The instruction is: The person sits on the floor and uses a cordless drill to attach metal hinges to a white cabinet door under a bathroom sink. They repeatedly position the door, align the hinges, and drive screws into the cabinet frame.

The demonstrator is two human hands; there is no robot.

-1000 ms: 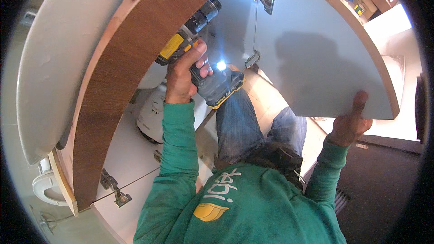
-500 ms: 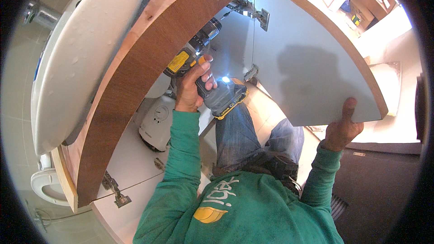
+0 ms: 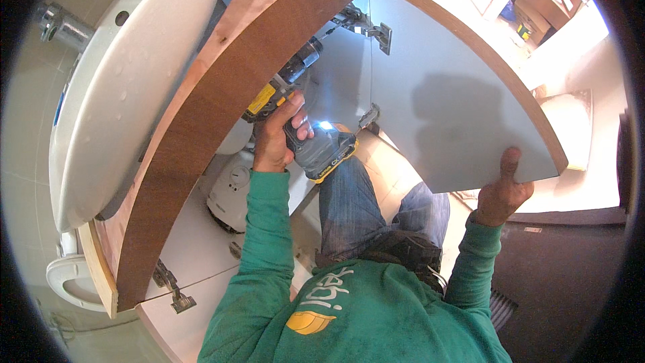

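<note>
While left hand [image 3: 274, 137] curls around drill [image 3: 329, 151] | right hand [image 3: 500, 198] pinches hinged panel [image 3: 430, 87] extending up-left

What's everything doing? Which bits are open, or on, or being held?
Drill: held, light on; can't tell if spinning.
Left hand: closed around the drill.
Right cabinet door: open.
Right hand: gripping that door's edge.
Upper hinge: unfolded.
Left cabinet door: open.

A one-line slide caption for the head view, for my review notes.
Left hand holds a cordless drill pointed toward a hinge while the right hand grips the cabinet door by its edge.
</note>
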